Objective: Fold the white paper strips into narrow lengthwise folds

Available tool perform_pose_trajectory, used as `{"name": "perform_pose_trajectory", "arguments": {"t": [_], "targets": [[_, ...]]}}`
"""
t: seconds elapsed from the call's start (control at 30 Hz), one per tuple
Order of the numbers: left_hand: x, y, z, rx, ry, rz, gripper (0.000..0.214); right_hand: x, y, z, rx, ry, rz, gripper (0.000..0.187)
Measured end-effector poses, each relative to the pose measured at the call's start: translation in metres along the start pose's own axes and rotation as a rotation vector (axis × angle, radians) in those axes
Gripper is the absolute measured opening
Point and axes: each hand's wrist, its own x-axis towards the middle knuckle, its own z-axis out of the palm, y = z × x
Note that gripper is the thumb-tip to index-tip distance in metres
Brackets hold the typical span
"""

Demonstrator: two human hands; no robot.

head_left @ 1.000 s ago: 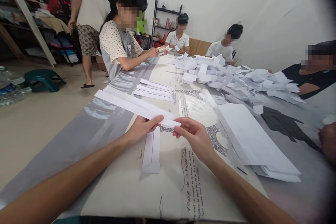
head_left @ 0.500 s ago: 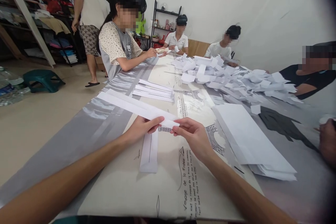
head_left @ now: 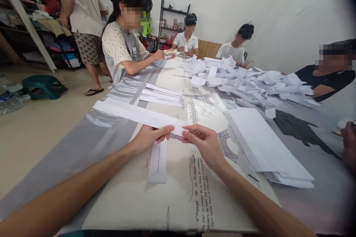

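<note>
I hold a long white folded paper strip (head_left: 133,113) in the air over the table, its far end reaching left and away. My left hand (head_left: 151,137) pinches its near end from the left. My right hand (head_left: 204,144) pinches the same end from the right, fingertips almost touching the left ones. Below my hands a shorter folded white strip (head_left: 157,161) lies flat on the printed tablecloth (head_left: 180,192).
A stack of white sheets (head_left: 264,148) lies to my right. More folded strips (head_left: 162,95) lie ahead, and a big heap of folded paper (head_left: 244,81) covers the far right. Several other people sit round the table; one stands at the back left by a green stool (head_left: 43,86).
My hands and the strip stay almost where they were; the strip's end has drawn slightly further between my fingers. The standing person at the back left has stepped closer.
</note>
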Motion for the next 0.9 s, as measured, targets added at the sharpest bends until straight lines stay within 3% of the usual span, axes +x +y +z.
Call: {"name": "perform_pose_trajectory", "arguments": {"t": [0.47,0.67,0.9], "targets": [[-0.0015,-0.0003,0.0034,-0.024,-0.048,0.044,0.040,-0.0011,0.0020,-0.0015,-0.018,0.022,0.023,0.031],[-0.0020,0.0028,0.0054,0.019,-0.021,0.031,0.041,-0.0026,-0.0028,-0.0002,0.075,0.031,-0.001,0.061],[-0.0045,0.0054,0.0070,0.041,-0.027,0.017,0.042,0.0010,0.0002,0.0015,0.029,-0.090,0.104,0.032]]}}
